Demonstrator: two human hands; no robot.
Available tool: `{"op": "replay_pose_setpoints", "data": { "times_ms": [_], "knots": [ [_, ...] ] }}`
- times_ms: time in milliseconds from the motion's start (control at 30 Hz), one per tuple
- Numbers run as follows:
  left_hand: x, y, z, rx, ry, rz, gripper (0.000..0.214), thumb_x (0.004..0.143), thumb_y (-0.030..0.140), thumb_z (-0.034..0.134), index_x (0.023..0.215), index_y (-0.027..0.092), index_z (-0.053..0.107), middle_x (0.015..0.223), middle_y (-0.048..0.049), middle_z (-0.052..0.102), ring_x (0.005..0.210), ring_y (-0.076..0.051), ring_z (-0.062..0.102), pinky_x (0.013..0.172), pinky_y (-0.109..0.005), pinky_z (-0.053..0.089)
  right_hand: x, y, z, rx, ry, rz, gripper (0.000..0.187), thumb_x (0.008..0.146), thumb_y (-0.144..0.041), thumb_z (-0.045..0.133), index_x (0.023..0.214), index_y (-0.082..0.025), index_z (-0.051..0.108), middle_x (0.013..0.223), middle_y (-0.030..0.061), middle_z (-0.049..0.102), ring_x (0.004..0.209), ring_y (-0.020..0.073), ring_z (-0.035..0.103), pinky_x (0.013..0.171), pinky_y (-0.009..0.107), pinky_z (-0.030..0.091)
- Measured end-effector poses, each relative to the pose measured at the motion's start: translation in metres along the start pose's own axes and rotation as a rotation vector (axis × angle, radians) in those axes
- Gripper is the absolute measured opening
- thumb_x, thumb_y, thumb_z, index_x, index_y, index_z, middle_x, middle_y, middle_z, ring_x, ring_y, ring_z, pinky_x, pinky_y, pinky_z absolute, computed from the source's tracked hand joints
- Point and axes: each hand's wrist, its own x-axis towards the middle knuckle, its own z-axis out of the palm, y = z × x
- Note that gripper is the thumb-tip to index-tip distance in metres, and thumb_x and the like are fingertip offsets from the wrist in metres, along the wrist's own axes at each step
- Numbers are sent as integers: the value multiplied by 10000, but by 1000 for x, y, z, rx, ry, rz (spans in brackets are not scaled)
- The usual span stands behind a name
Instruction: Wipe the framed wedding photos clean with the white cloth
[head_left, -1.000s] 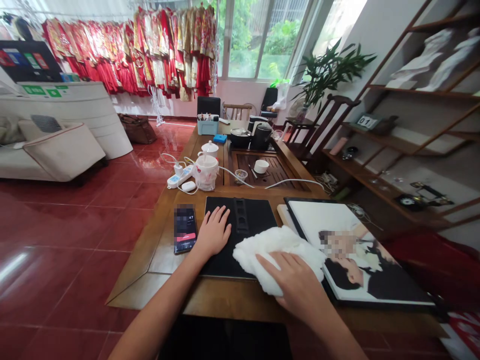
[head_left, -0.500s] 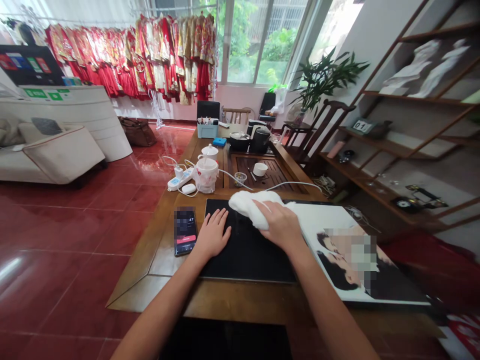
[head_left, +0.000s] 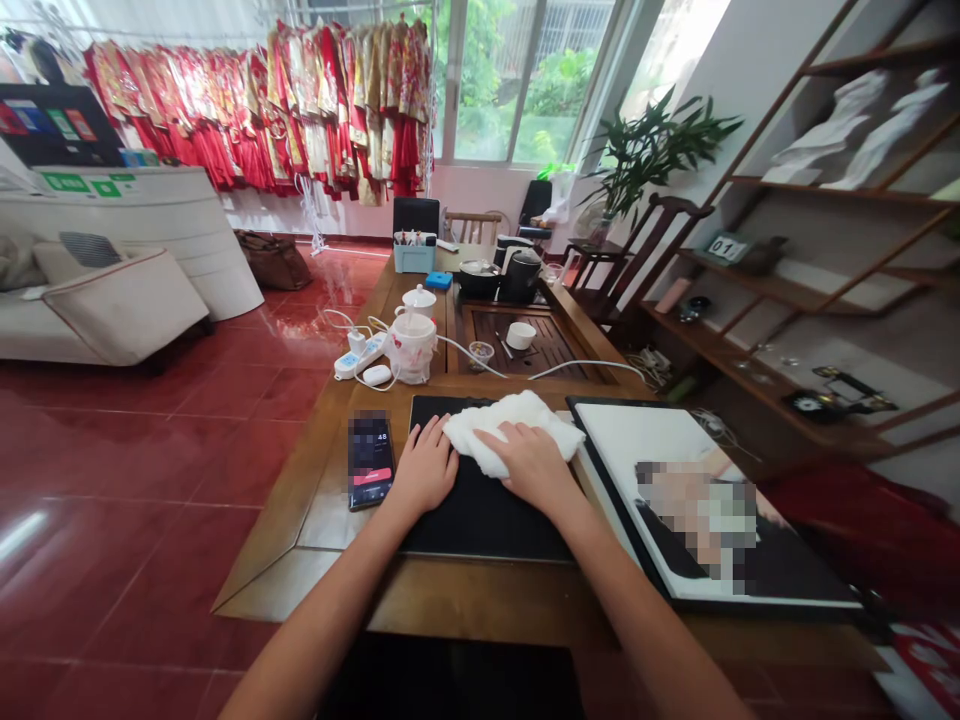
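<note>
My left hand [head_left: 426,465] lies flat on the left part of a black rectangular panel [head_left: 480,525], its fingers stretched and holding nothing. Bunched across the panel's far part is a fluffy white cloth [head_left: 551,415]. My right hand [head_left: 529,462] rests on this cloth from the near side, pressing it to the panel, with the fingertips partly sunk in its folds. The cloth's left end comes close to my left fingers. Just left of the panel lies a phone [head_left: 371,465] with its screen lit.
A large photo panel [head_left: 645,430] with a black edge lies to the right. Behind the cloth run a white cable [head_left: 555,366] and a wooden tea tray [head_left: 577,350] with a white cup [head_left: 520,335]. A wrapped mug [head_left: 412,348] and power strip [head_left: 360,355] stand far left.
My right hand has come down and left with the cloth, which has gone from a raised bunch to spread on the panel. My left hand has stayed nearly still.
</note>
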Motion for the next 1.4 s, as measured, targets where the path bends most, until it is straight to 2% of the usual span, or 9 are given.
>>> {"op": "replay_pose_setpoints", "data": {
  "times_ms": [233, 433, 633, 767, 867, 967, 1100, 1267, 1400],
  "knots": [
    [1, -1, 2, 25, -38, -7, 502, 954, 287, 332, 1441, 165, 349, 1525, -42, 328, 1423, -198, 247, 1157, -410, 253, -51, -22, -7, 3, -16, -40, 770, 605, -158, 734, 1319, -291, 478, 1063, 100, 603, 911, 283, 545, 746, 374, 359],
    [2, 0, 3, 24, 1, -19, 475, 977, 310, 302, 1430, 186, 364, 1522, -28, 335, 1414, -181, 273, 1156, -404, 257, -75, -32, -7, -36, 51, -49, 691, 661, -87, 660, 1297, -295, 490, 1008, 92, 621, 879, 269, 551, 729, 375, 370],
    [0, 0, 2, 17, 23, -17, 475, 978, 314, 306, 1432, 186, 362, 1518, -32, 344, 1414, -185, 273, 1156, -412, 262, -99, -40, -6, -4, 89, -58, 739, 593, -63, 663, 1278, -297, 512, 1004, 87, 633, 878, 265, 551, 735, 372, 387],
    [0, 0, 2, 11, 13, -22, 476, 981, 317, 294, 1432, 182, 363, 1522, -30, 333, 1413, -187, 275, 1160, -413, 252, -114, -33, -14, 107, 45, -87, 789, 519, -62, 662, 1248, -333, 528, 1028, 57, 635, 878, 257, 555, 742, 362, 395],
    [0, 0, 2, 8, 14, -15, 478, 981, 319, 297, 1434, 178, 358, 1526, -31, 327, 1414, -187, 273, 1162, -410, 250, -118, -16, -27, 200, 65, -95, 812, 531, -90, 665, 1282, -352, 499, 1089, 38, 626, 903, 243, 556, 758, 346, 395],
    [0, -1, 2, 5, 11, -13, 475, 981, 317, 301, 1435, 189, 356, 1524, -27, 332, 1417, -184, 266, 1163, -407, 252, -107, 3, -41, 175, 164, -5, 797, 599, -113, 656, 1338, -334, 458, 1142, 50, 605, 947, 244, 550, 781, 344, 388],
    [0, -2, 2, 8, 1, -1, 476, 986, 317, 287, 1438, 182, 347, 1524, -31, 331, 1419, -183, 262, 1166, -409, 248, -63, 15, -42, 59, 268, 111, 753, 659, -155, 657, 1365, -311, 450, 1177, 71, 588, 1001, 269, 538, 814, 367, 370],
    [-1, -3, 2, 19, 10, 17, 497, 984, 310, 286, 1454, 151, 301, 1513, -67, 351, 1425, -185, 245, 1166, -400, 248, -3, 14, -15, 63, 258, 99, 742, 709, -162, 629, 1407, -296, 413, 1264, 84, 568, 1070, 276, 519, 862, 379, 353],
    [-1, -1, 1, 31, 21, -27, 490, 971, 293, 315, 1417, 95, 349, 1512, -118, 342, 1423, -220, 251, 1166, -406, 245, 14, 7, 10, 115, 202, 37, 804, 670, -150, 661, 1415, -301, 397, 1396, 65, 492, 1218, 303, 431, 995, 442, 280]
  ]
}}
